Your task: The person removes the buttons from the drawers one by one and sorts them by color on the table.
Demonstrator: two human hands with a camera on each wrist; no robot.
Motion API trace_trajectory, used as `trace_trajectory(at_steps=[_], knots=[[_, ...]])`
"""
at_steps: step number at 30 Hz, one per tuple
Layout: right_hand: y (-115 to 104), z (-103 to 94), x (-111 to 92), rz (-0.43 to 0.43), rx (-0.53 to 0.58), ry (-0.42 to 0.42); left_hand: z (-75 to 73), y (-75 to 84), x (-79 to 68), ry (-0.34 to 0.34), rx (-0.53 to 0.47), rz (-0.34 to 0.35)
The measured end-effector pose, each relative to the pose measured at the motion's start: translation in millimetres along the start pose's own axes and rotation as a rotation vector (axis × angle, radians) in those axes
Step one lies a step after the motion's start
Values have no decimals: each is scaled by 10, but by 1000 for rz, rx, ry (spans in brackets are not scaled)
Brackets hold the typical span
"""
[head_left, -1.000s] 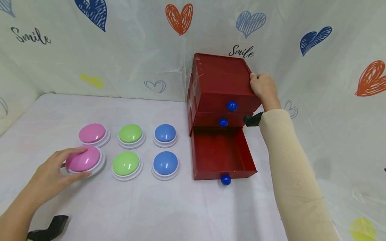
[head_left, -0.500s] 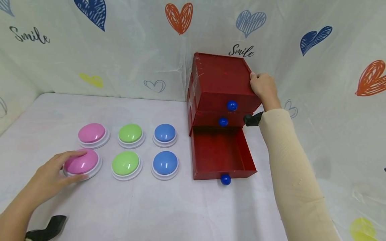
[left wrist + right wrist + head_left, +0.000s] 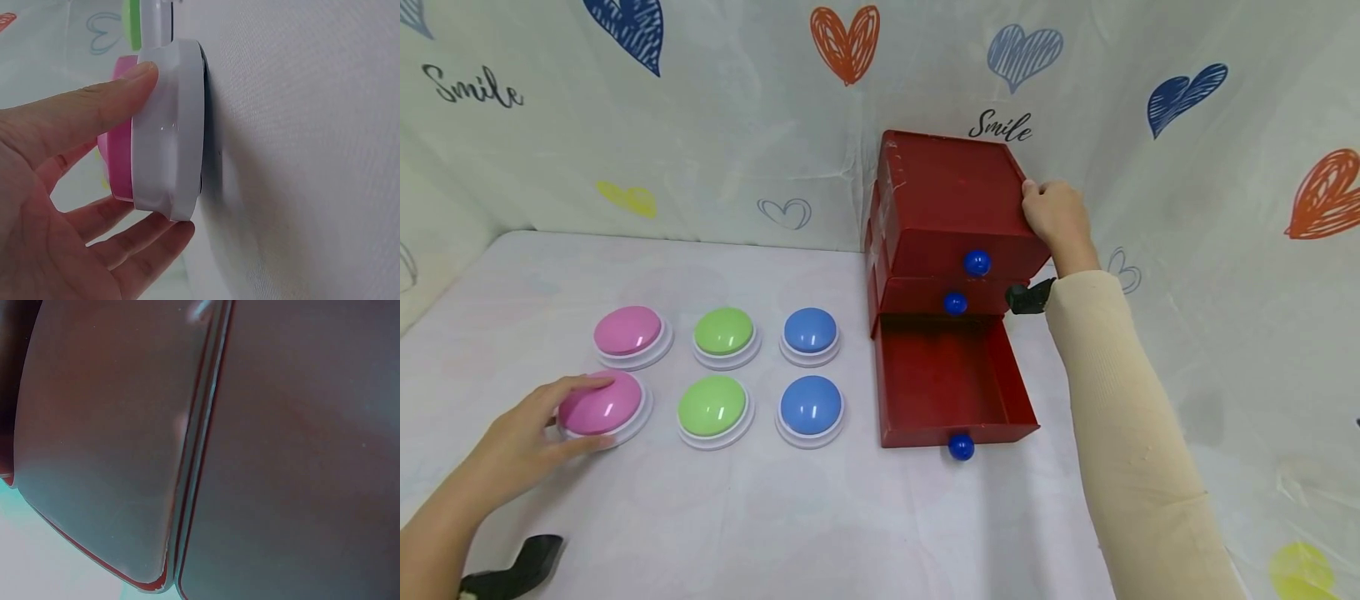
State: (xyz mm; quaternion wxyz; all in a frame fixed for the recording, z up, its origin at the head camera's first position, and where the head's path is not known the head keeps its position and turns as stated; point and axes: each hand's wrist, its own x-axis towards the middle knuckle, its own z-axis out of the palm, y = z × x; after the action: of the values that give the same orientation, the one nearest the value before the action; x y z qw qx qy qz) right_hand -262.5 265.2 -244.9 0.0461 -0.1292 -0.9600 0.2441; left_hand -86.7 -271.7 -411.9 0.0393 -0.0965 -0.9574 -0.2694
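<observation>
My left hand [image 3: 531,437] is around the near pink push button [image 3: 601,406], a glossy dome on a white round base. In the left wrist view the thumb lies along the white base [image 3: 159,131], and other fingers reach round its opposite side; the button's underside is right at the white cloth. My right hand [image 3: 1060,221] grips the upper right edge of a red drawer cabinet [image 3: 955,187], thumb on top, its other fingers mostly hidden. The cabinet's bottom drawer [image 3: 951,375] is pulled out and bare inside. In the right wrist view only red-brown panels [image 3: 106,437] show.
Beside the held button stand two green buttons [image 3: 712,407] and two blue ones [image 3: 811,406], in two rows. Another pink button [image 3: 628,332] is just behind it. Blue knobs [image 3: 962,447] stick out from the drawer fronts. A heart-patterned sheet [image 3: 715,125] hangs behind the table.
My left hand has shifted the near pink button slightly left and toward me, opening a small gap to the far pink one. The right hand and the cabinet stay put.
</observation>
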Motion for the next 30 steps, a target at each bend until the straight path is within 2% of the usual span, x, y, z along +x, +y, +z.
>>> trace_trajectory(at_steps=[6, 14, 25, 30], knots=[[0, -3, 1, 2, 0, 2, -1, -7, 2, -38, -12, -21], [0, -5, 1, 5, -5, 2, -10, 25, 10, -122, -26, -97], [-3, 2, 2, 10, 4, -1, -26, 40, 16, -137, -8, -121], [-3, 2, 6, 13, 6, -5, -72, 129, 6, -145, 15, -129]])
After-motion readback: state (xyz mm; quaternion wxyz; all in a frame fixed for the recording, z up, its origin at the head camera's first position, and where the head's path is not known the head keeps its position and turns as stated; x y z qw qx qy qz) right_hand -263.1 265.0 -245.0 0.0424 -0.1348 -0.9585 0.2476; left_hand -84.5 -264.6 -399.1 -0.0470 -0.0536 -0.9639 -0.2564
